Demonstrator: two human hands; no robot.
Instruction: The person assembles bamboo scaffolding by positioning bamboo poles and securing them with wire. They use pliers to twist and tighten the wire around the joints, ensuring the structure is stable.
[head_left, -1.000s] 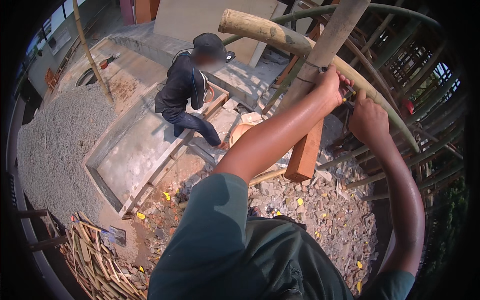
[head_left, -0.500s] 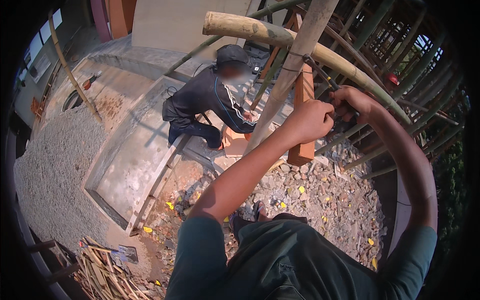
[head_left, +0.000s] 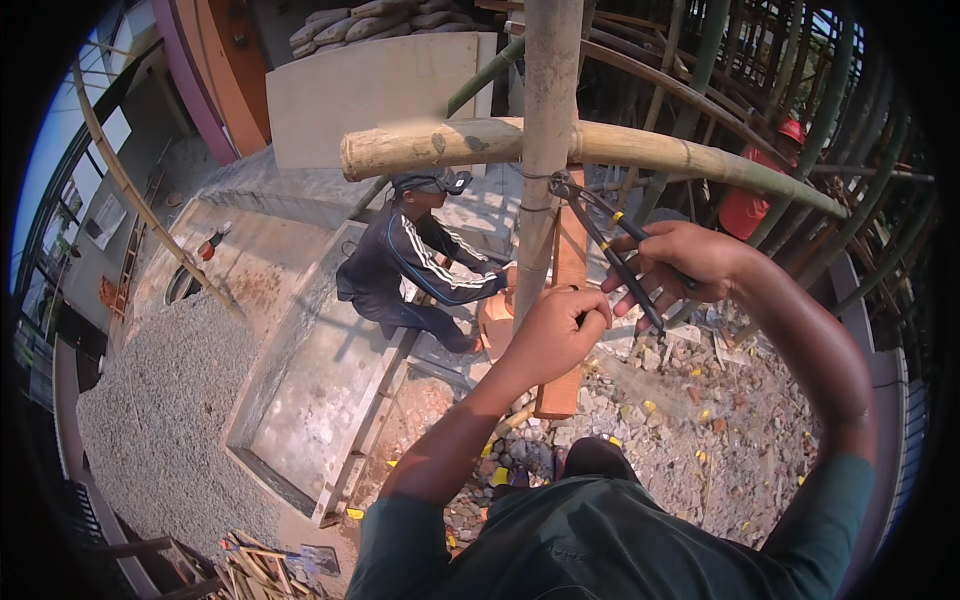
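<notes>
My right hand (head_left: 692,262) holds a pair of long-handled pincers (head_left: 598,238), black with yellow bands. Their handles are spread apart, and the jaws sit at a dark tie wire (head_left: 536,177) wound around an upright bamboo pole (head_left: 549,95). A thick horizontal bamboo pole (head_left: 440,146) crosses behind the upright at this joint. My left hand (head_left: 562,335) is closed, just below the pincers and in front of a reddish-brown wooden beam (head_left: 569,265); whatever its fingers may hold is hidden. The beam stands alongside the upright pole.
A person in a dark jacket (head_left: 410,245) crouches beyond the poles, at left. Farther right, another person in red (head_left: 748,190) is among the bamboo scaffolding (head_left: 820,140). Rubble (head_left: 700,400) covers the ground below. Left are a concrete trough (head_left: 310,430) and a gravel heap (head_left: 180,420).
My view has shifted, bringing the joint lower and leftward. The pincers' handles have spread and my right fingers have loosened around them. The crouching person's head has turned to the right.
</notes>
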